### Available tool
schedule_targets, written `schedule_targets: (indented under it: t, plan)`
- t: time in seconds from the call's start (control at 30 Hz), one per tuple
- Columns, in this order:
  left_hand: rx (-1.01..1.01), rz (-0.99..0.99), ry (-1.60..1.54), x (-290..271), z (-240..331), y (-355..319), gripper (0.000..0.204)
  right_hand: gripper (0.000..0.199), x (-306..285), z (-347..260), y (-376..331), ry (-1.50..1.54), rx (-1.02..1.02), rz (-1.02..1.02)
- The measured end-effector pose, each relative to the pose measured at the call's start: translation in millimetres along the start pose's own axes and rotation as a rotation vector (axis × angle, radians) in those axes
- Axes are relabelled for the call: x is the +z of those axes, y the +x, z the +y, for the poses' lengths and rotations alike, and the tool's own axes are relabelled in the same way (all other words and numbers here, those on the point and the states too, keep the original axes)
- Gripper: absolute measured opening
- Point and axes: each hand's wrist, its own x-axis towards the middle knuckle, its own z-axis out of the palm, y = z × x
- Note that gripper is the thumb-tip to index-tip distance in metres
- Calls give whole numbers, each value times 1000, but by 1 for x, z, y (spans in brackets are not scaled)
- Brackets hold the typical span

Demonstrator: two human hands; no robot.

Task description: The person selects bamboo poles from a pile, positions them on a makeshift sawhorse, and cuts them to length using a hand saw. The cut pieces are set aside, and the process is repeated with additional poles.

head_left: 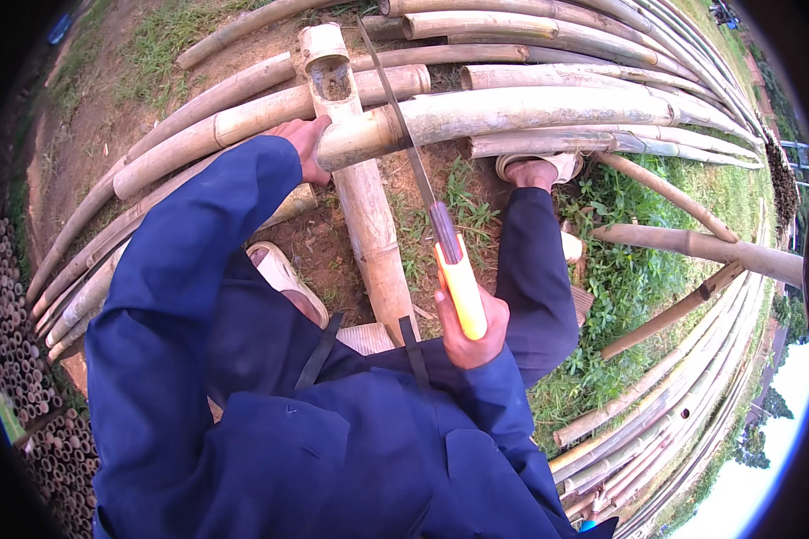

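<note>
Saw blade [420,171] is noted as dull metal, saw handle [463,289] as smooth plastic. Smooth, mottled, woody surface is observed on bamboo pole [530,112]; jacket [184,260] is recorded as matt cloth.

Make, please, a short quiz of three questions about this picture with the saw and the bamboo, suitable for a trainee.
1. Which hand holds the saw?
2. The saw's blade crosses: A. a shoe; B. a bamboo pole; C. the person's knee.
3. True or false: the left hand is at the pole's left end, apart from the blade.

Key: 1. Right hand. 2. B. 3. True.
</note>
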Motion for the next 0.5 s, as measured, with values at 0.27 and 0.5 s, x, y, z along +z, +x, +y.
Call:
schedule_targets:
  t: [0.27,0.5]
  plan:
    - [-45,37,79,-4,5,-12,84,35,-22,-6,-30,-85,-108,-30]
    - [-52,32,31,-11,6,-2,85,9,29,11,33,69,-2,48]
